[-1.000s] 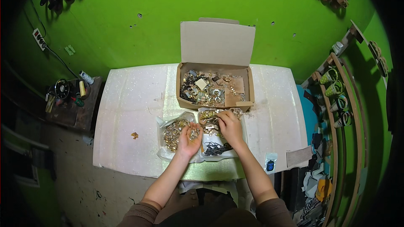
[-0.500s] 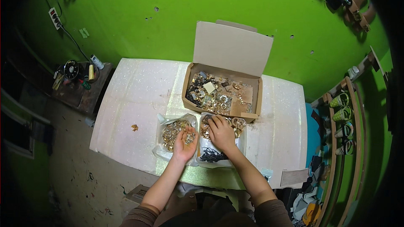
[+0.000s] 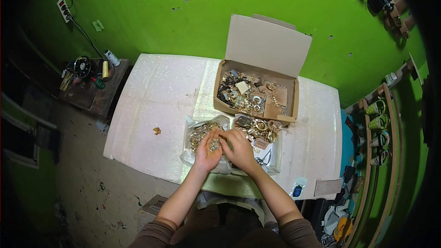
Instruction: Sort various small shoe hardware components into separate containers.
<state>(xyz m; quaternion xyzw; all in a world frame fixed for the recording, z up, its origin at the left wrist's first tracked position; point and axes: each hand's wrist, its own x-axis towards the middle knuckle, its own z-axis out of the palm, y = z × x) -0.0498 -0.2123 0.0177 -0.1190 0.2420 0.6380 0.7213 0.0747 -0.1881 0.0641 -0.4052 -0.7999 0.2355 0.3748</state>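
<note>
My left hand [image 3: 208,155] is turned palm up and cupped over the left tray, with small shiny metal ornaments [image 3: 214,144] lying in it. My right hand [image 3: 240,150] is palm down, its bent fingertips meeting the fingers of the left. Whatever those fingertips pinch is hidden. Beneath the left hand, the white-lined left tray [image 3: 188,156] contains many gold and silver pieces. Right beside it, a second white-lined tray [image 3: 277,156] carries gold-coloured rings and buckles [image 3: 261,128], a pinkish-brown buckle [image 3: 261,143] and black chain [image 3: 263,160], partly covered by my right hand.
Behind the trays stands an open cardboard box [image 3: 294,96] of mixed metal trims, its lid raised. A small brown scrap [image 3: 157,131] lies on the white sparkly table [image 3: 142,105]. At the right are a small clear packet [image 3: 298,187], a striped card [image 3: 328,187] and a wooden shoe rack [image 3: 387,124].
My right hand has left the buckles in the right tray and come over to my left hand. More of that tray's contents now shows. The view has shifted slightly.
</note>
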